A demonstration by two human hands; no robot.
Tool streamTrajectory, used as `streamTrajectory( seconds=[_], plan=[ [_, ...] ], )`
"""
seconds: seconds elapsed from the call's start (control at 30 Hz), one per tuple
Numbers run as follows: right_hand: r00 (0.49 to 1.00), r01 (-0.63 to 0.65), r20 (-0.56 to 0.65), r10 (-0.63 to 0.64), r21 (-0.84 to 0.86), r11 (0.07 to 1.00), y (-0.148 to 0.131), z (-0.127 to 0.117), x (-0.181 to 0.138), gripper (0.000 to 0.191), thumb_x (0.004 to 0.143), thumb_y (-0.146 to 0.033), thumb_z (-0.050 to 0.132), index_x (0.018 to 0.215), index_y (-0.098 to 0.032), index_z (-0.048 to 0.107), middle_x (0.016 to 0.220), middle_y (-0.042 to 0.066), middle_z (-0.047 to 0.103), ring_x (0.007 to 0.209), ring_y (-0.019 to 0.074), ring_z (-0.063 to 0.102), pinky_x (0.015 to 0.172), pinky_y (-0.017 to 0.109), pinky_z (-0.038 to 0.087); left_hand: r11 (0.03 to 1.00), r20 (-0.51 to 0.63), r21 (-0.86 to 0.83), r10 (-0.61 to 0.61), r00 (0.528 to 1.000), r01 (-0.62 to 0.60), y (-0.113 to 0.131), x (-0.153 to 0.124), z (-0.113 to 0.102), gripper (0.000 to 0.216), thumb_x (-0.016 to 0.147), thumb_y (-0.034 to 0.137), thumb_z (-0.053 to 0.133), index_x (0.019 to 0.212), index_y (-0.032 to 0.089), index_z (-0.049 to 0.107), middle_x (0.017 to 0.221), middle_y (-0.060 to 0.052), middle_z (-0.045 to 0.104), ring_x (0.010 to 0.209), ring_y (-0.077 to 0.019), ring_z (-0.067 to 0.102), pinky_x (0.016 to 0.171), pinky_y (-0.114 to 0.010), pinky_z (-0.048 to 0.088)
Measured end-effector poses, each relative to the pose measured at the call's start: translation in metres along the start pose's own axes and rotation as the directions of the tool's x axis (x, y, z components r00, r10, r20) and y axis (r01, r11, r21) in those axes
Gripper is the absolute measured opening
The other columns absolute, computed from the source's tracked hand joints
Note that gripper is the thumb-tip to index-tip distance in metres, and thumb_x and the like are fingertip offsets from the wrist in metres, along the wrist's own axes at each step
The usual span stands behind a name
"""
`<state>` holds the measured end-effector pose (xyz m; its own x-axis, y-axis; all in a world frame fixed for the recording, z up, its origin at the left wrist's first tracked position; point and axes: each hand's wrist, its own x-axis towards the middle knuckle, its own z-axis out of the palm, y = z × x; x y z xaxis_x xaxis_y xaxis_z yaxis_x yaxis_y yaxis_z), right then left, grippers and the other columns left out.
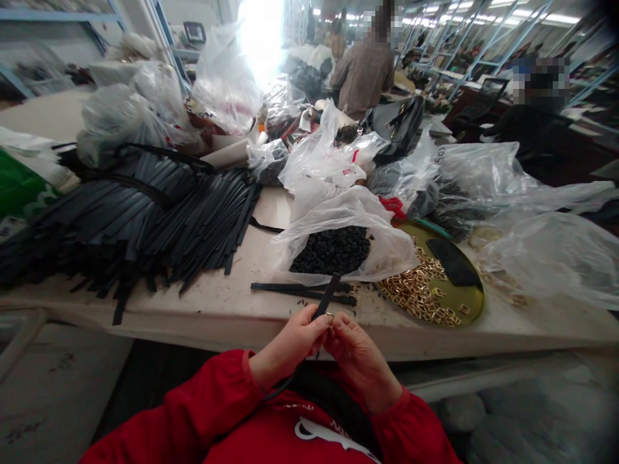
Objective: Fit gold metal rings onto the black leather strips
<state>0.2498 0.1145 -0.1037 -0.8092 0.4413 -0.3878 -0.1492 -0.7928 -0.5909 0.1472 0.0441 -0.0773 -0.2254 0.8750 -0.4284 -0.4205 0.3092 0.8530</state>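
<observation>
My left hand [305, 334] is closed around a black strap [327, 296], one end of which sticks up past the thumb. Between the fingers of my right hand [352, 340] is a small gold buckle [331, 318], held against the strap; the fingers partly hide it. Just beyond my hands, finished-looking straps with buckles [304, 293] lie on the table. A plastic bag [387, 248] stands open behind them, filled with small black loops [331, 250]. To the right, a round yellowish tray [471, 310] carries many gold buckles [411, 287] and a dark flat piece [453, 262].
A big pile of black straps [145, 219] covers the left of the table [232, 316]. Clear plastic bags [483, 174] crowd the back and right. A black handbag [396, 125] sits farther back. Another person [365, 74] stands beyond the table.
</observation>
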Motion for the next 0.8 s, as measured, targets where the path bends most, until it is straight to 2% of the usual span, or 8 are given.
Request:
streamTrajectory(
  seconds=[0.1,0.17,0.23,0.37,0.43,0.6,0.67,0.8],
  plan=[
    [0.998,0.061,0.031,-0.060,-0.036,0.997,0.004,-0.001,-0.007,0.022,0.070,-0.032,0.067,0.063,-0.019,0.052,0.059,-0.003,0.054,0.057,0.0103,0.050,0.057,0.023,0.040,0.998,0.024,-0.040,-0.036,0.999,0.037,0.003,-0.006,0.004,0.020,0.076,0.037,0.047,0.074,0.018,0.040,0.047,0.010,0.033,0.037,-0.0040,0.024,0.037,-0.018,0.018],
    [0.995,0.103,-0.008,-0.104,-0.113,0.988,0.006,-0.002,-0.009,0.023,0.071,-0.036,0.065,0.063,-0.019,0.051,0.059,-0.003,0.053,0.056,0.0110,0.048,0.057,0.025,0.040,1.000,-0.010,0.029,-0.007,1.000,0.007,0.003,-0.008,0.006,0.019,0.078,0.036,0.045,0.073,0.018,0.039,0.049,0.009,0.033,0.039,-0.0047,0.026,0.039,-0.018,0.020],
    [0.977,0.160,-0.094,-0.189,-0.252,0.954,0.009,-0.002,-0.010,0.025,0.070,-0.038,0.065,0.062,-0.019,0.051,0.056,-0.004,0.051,0.054,0.0102,0.045,0.055,0.024,0.038,0.968,-0.091,0.234,0.119,0.989,-0.095,0.000,-0.009,0.006,0.018,0.079,0.034,0.044,0.072,0.018,0.040,0.053,0.007,0.037,0.045,-0.0066,0.032,0.044,-0.019,0.025],
    [0.882,0.230,-0.218,-0.417,-0.574,0.786,0.012,-0.001,-0.011,0.024,0.071,-0.040,0.064,0.063,-0.019,0.054,0.057,-0.004,0.052,0.055,0.0107,0.045,0.055,0.024,0.037,0.716,-0.132,0.670,0.373,0.919,-0.194,-0.006,-0.009,0.003,0.017,0.081,0.030,0.042,0.070,0.018,0.042,0.064,0.002,0.047,0.058,-0.0118,0.042,0.054,-0.023,0.029],
    [0.866,0.225,-0.180,-0.467,-0.695,0.683,0.012,0.000,-0.014,0.023,0.074,-0.042,0.059,0.070,-0.019,0.059,0.064,-0.001,0.058,0.060,0.0138,0.050,0.058,0.026,0.040,0.669,-0.117,0.723,0.366,0.923,-0.173,-0.007,-0.007,-0.001,0.015,0.082,0.030,0.041,0.072,0.019,0.043,0.065,0.001,0.049,0.059,-0.0130,0.044,0.053,-0.024,0.029],
    [0.857,0.289,0.028,-0.514,-0.853,0.435,0.003,-0.003,-0.022,0.021,0.081,-0.037,0.051,0.090,-0.022,0.064,0.087,0.005,0.065,0.081,0.0193,0.057,0.074,0.031,0.042,0.723,-0.067,0.676,0.250,0.966,-0.140,0.002,-0.001,-0.011,0.018,0.080,0.030,0.041,0.068,0.018,0.045,0.064,0.001,0.051,0.059,-0.0132,0.045,0.052,-0.023,0.031],
    [0.877,0.281,0.031,-0.479,-0.843,0.459,-0.002,-0.006,-0.021,0.016,0.077,-0.035,0.057,0.084,-0.022,0.064,0.084,0.004,0.065,0.080,0.0194,0.057,0.073,0.031,0.042,0.744,-0.043,0.661,0.169,0.985,-0.099,0.006,0.001,-0.014,0.018,0.078,0.031,0.042,0.067,0.017,0.045,0.058,0.003,0.048,0.054,-0.0121,0.042,0.048,-0.022,0.029],
    [0.968,0.124,-0.066,-0.242,-0.711,0.692,-0.010,-0.010,-0.018,0.019,0.073,-0.039,0.061,0.075,-0.020,0.061,0.068,0.000,0.061,0.065,0.0154,0.055,0.063,0.028,0.043,0.787,-0.010,0.616,0.061,0.998,-0.042,0.011,0.004,-0.017,0.016,0.076,0.030,0.043,0.069,0.016,0.048,0.056,0.003,0.046,0.049,-0.0104,0.040,0.043,-0.021,0.027]
  ],
)
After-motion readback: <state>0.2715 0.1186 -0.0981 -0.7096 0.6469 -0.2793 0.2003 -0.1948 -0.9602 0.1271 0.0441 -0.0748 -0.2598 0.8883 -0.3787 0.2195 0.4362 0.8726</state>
